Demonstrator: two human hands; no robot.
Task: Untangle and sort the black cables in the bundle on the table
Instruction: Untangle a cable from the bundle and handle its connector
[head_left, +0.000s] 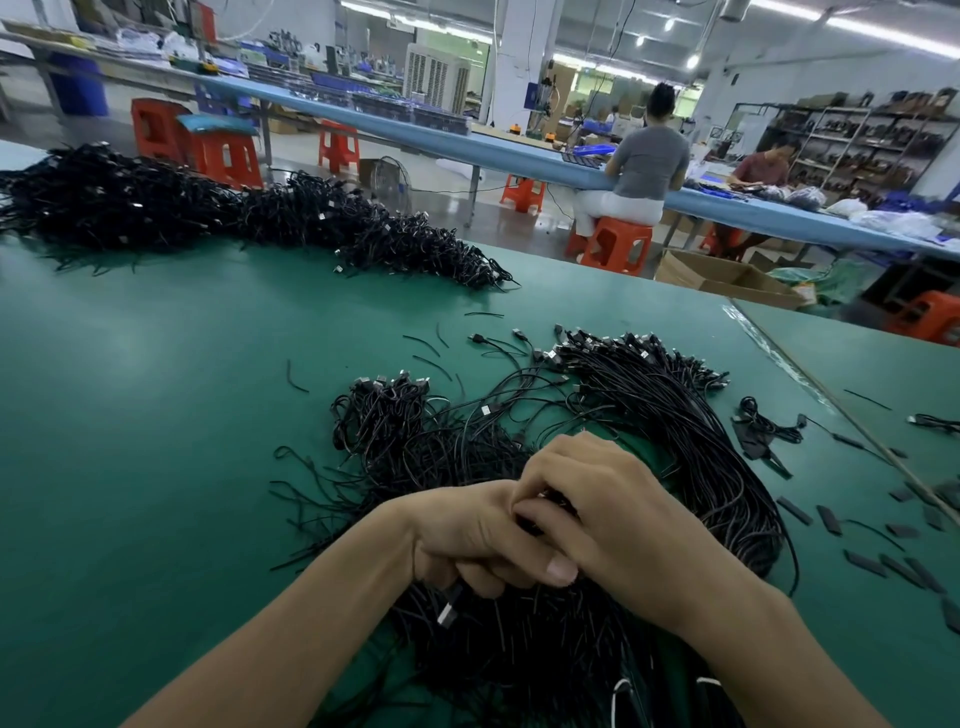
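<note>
Gripping tight, the left hand (467, 538) has its fingers curled round a few black cables (519, 649) pulled up from the bundle at the near edge of the green table (156, 415). One silver-tipped plug (448, 612) sticks out below the fist, with its long axis pointing toward the near edge. The right hand (592, 499) lies against and partly over the left, fingers bent, with dark strands pinched between them.

Just beyond the hands the bundle splits in two. A combed sheaf (691, 431) curves from the near right up toward the middle of the table, its strands side by side and its plugs all facing the far edge. Left of it sits a tangled clump (384, 421), its loops going every way. About a dozen flat black strips (865, 564) lie scattered toward the right edge, and one small coiled cable (766, 423) lies apart from the sheaf.

Along the far left edge runs one long heap (218, 213) of more black cables.

Past the table, two people sit at a blue workbench (519, 156): one in grey (647, 161) on an orange stool (615, 249), the other in red (761, 169).
</note>
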